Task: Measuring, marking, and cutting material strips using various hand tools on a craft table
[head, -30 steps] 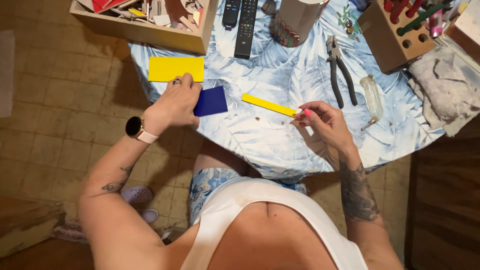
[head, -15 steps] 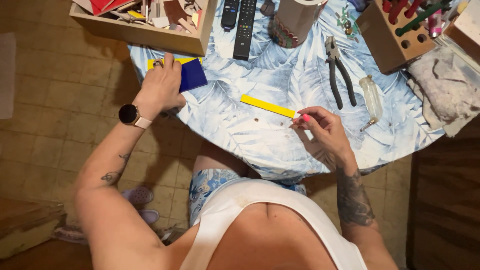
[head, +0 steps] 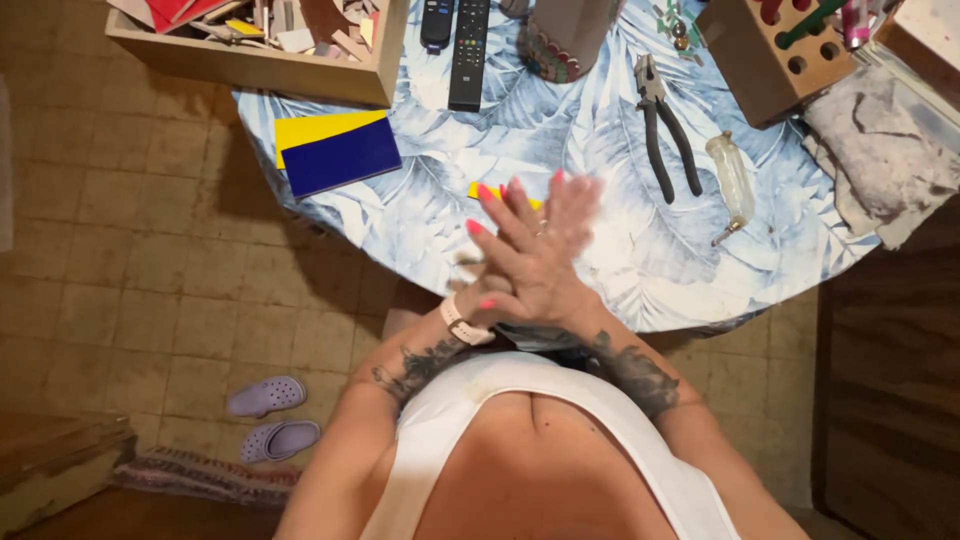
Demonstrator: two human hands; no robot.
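Both hands have left their earlier spots and now meet over the surface (head: 640, 270): left hand (head: 500, 265) pressed flat against right hand (head: 570, 215), fingers straight, gripping nothing, right one motion-blurred. Yellow strip (head: 478, 190) lies mostly hidden beneath them. Blue card (head: 345, 157) now overlaps yellow card (head: 300, 127). Two remotes (head: 468, 50), cut off at top. One pair of pliers (head: 665, 130).
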